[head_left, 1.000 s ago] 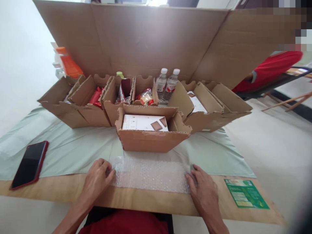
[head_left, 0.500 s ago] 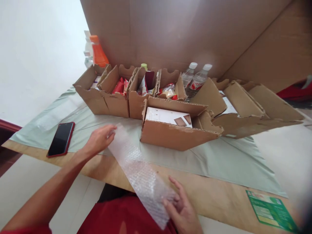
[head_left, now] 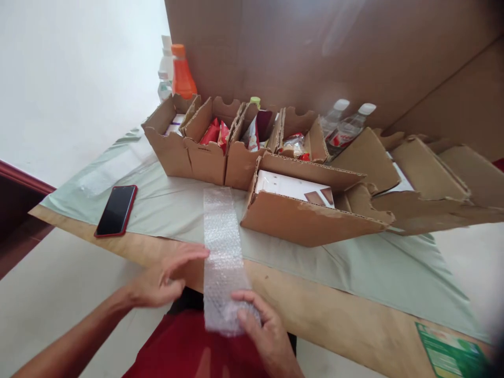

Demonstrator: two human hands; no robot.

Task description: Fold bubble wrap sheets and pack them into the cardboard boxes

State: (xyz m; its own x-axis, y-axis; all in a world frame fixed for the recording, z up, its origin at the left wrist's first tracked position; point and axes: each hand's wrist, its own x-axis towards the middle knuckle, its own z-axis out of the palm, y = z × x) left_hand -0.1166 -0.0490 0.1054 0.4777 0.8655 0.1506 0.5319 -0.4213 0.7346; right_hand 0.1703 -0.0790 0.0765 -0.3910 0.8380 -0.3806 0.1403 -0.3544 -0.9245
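A bubble-wrap strip (head_left: 222, 247) runs lengthwise from near to far, its far end on the cloth close to the row of cardboard boxes (head_left: 205, 158), its near end out past the table's near edge, over the person's red-clothed lap. Its right edge passes just beside the front box (head_left: 299, 223); on its left, a stretch of cloth separates it from the phone (head_left: 116, 211).

The right hand (head_left: 264, 321) pinches the strip's near right corner between thumb and fingers. The left hand (head_left: 163, 281) has its fingers stretched out and its thumb spread apart; the fingertips reach the strip's left edge, though whether they touch it cannot be told.

Pale green cloth (head_left: 177, 212) covers the far part of the wooden tabletop (head_left: 303, 294), leaving a strip of wood along the near edge. A green leaflet (head_left: 449, 346) lies near right. The front box holds a white carton (head_left: 289, 186). Behind the row stand an orange bottle (head_left: 183, 76), far left, and a tall cardboard panel (head_left: 307, 47). Pale floor (head_left: 63, 294) shows to the left.
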